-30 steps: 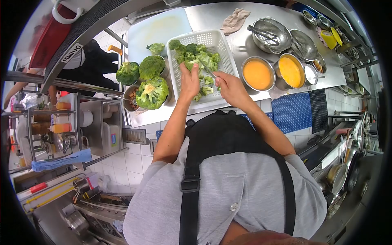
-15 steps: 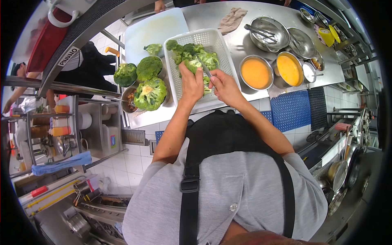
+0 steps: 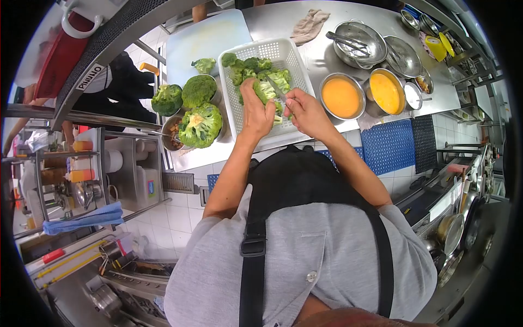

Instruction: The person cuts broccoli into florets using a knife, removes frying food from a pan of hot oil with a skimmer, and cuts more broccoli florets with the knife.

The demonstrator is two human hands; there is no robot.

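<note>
My left hand (image 3: 257,113) is closed around a piece of broccoli (image 3: 265,92) above the white perforated basket (image 3: 303,70). A small knife (image 3: 275,88) is gripped in my right hand (image 3: 306,113), its blade pointing up and left beside the broccoli piece. Cut broccoli florets (image 3: 251,66) lie in the basket under and beyond my hands. Left of the basket sit whole broccoli heads, the nearest one (image 3: 200,126) with its stem side up. My left palm and fingers partly hide the held piece.
A pale cutting board (image 3: 204,38) lies at the back left with a floret on it. Right of the basket stand two pots of orange-yellow liquid (image 3: 341,97) (image 3: 384,92). Metal bowls (image 3: 357,41) and a cloth (image 3: 309,26) are behind. Another person stands at the left.
My right hand has shifted slightly right and down with the knife, away from my left hand. The left hand has opened out a little around the broccoli piece.
</note>
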